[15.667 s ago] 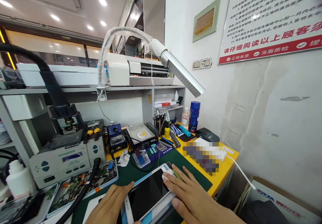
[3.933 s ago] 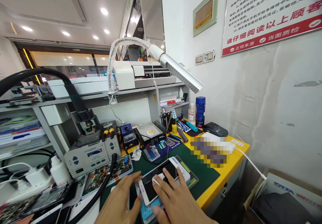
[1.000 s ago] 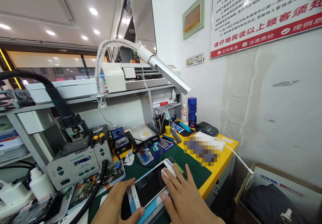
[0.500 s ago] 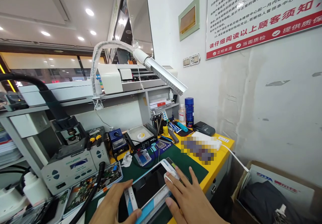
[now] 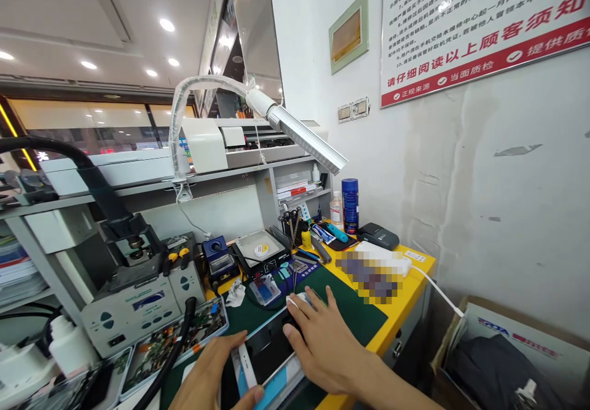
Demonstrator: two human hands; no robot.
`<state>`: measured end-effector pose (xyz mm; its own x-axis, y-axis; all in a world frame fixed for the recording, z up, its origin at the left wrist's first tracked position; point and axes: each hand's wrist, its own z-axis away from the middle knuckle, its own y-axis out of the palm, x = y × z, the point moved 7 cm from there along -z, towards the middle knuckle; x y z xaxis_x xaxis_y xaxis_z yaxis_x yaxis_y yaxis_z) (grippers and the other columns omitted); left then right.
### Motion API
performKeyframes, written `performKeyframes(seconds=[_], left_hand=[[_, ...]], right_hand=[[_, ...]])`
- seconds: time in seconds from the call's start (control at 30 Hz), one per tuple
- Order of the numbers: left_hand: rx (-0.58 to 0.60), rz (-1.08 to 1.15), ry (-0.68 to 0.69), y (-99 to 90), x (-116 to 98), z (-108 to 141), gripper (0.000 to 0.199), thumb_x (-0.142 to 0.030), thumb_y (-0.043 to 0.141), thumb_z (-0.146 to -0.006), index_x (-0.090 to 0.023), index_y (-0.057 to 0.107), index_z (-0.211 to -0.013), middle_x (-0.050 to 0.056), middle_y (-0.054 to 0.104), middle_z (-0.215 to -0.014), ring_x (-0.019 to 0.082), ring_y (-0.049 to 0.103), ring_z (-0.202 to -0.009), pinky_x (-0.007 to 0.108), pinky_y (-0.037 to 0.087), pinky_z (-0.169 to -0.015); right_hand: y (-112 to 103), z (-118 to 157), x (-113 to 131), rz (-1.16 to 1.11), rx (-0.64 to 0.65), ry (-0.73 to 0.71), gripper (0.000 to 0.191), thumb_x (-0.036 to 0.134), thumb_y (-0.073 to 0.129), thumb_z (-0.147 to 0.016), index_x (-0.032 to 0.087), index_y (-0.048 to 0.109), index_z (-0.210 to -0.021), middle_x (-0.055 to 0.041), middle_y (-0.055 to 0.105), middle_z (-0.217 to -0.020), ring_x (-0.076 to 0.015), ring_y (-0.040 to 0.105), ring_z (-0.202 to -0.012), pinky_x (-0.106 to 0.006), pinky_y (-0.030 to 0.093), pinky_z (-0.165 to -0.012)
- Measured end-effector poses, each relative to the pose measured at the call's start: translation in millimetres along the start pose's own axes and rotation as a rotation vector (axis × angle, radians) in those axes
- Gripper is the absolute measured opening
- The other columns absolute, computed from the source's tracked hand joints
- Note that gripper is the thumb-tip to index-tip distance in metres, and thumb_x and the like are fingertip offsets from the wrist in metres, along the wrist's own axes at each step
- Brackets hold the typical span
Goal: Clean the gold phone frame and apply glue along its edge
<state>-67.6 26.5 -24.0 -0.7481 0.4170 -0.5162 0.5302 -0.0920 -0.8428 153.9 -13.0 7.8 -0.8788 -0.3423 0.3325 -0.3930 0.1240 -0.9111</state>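
Observation:
A white-framed smartphone (image 5: 271, 350) with a dark screen lies face up on a blue and white box or pack (image 5: 292, 373). My left hand (image 5: 207, 370) grips the phone's near end, thumb on the lower edge and fingertips on the upper one. Across the far part of the screen lies my right hand (image 5: 318, 339), its fingertips pressing a small white wipe (image 5: 295, 299) onto the glass. The fingers cover most of the wipe and the phone's far end.
A green mat (image 5: 354, 318) covers part of the yellow bench (image 5: 421, 268). On the left are a soldering station (image 5: 142, 311), a tray of small circuit parts (image 5: 184, 336) and a black hose (image 5: 177, 348). A lamp (image 5: 306, 139) hangs overhead; an open carton (image 5: 507, 348) stands at right.
My right hand has slid the wipe towards the phone's far upper edge, and its wrist has swung to the right. My left hand keeps its hold. The view has shifted slightly.

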Motion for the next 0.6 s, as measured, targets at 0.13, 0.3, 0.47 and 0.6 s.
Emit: performKeyframes(seconds=[0.13, 0.3, 0.47, 0.6], left_hand=[[0.021, 0.003, -0.023, 1.0, 3, 0, 0.064, -0.065, 0.055, -0.087, -0.028, 0.059, -0.139, 0.011, 0.064, -0.139, 0.034, 0.063, -0.127, 0.041, 0.058, -0.099], [0.018, 0.03, -0.038, 2.3, 5, -1, 0.065, -0.065, 0.059, -0.084, -0.027, 0.061, -0.137, 0.011, 0.064, -0.139, 0.034, 0.062, -0.128, 0.043, 0.056, -0.102], [0.042, 0.063, -0.051, 3.6, 6, -2, 0.067, -0.067, 0.058, -0.084, -0.027, 0.06, -0.138, 0.012, 0.063, -0.141, 0.035, 0.063, -0.128, 0.042, 0.058, -0.098], [0.042, 0.038, -0.054, 1.5, 2, -1, 0.066, -0.066, 0.057, -0.084, -0.027, 0.06, -0.138, 0.012, 0.063, -0.141, 0.034, 0.062, -0.129, 0.043, 0.057, -0.101]], right_hand=[[4, -7, -3, 0.009, -0.008, 0.024, 0.068, 0.055, 0.014, -0.108, 0.017, 0.041, -0.157, -0.0115, 0.042, -0.161, -0.0421, 0.026, -0.152, -0.075, 0.007, -0.119], [2, -2, -9, 0.01, -0.003, 0.059, 0.067, 0.054, 0.014, -0.108, 0.017, 0.037, -0.159, -0.0087, 0.036, -0.164, -0.0412, 0.022, -0.153, -0.074, 0.007, -0.12], [-4, 11, -9, 0.02, 0.004, 0.063, 0.065, 0.054, 0.017, -0.108, 0.018, 0.038, -0.158, -0.0081, 0.034, -0.165, -0.0404, 0.022, -0.153, -0.075, 0.009, -0.119], [-9, 25, -6, 0.02, 0.004, 0.053, 0.064, 0.054, 0.021, -0.108, 0.019, 0.037, -0.159, -0.0065, 0.032, -0.165, -0.0402, 0.023, -0.153, -0.075, 0.01, -0.12]])
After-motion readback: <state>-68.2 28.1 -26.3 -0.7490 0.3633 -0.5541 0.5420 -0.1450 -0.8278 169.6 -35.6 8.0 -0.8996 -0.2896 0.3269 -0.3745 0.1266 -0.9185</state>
